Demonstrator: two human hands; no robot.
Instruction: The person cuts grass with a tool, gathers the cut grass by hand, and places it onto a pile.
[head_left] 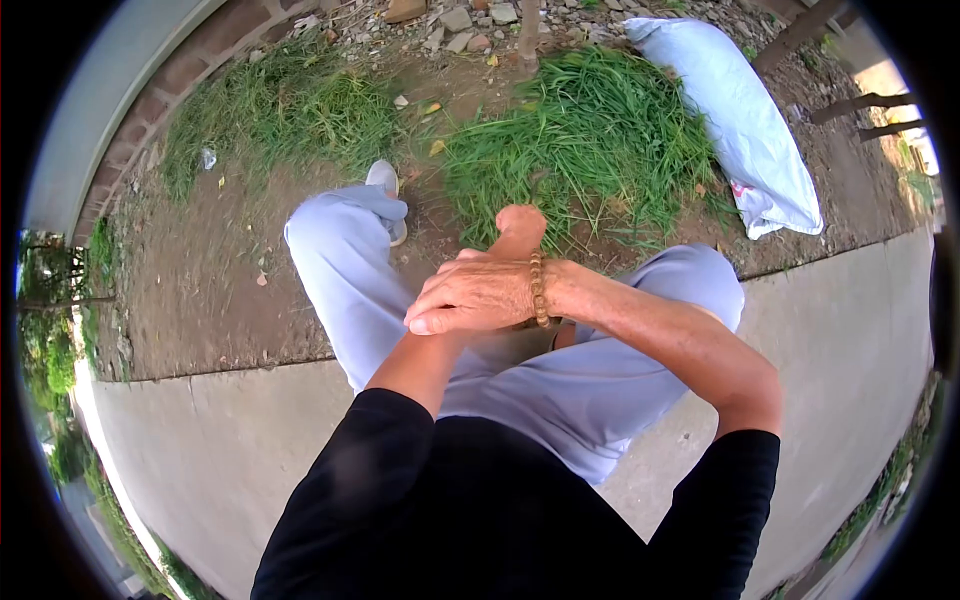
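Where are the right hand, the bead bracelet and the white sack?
right hand [470, 297], head view, back of the hand.
bead bracelet [538, 290], head view, beads across the wrist.
white sack [735, 110], head view, middle of its upper face.

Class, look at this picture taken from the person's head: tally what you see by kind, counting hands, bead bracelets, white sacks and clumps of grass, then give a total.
Hands: 2, the right hand laid over the left forearm, the left hand beyond it
Bead bracelets: 1, the bracelet on the right wrist
White sacks: 1, the sack on the ground
Grass clumps: 2, the left clump and the right clump
Total: 6
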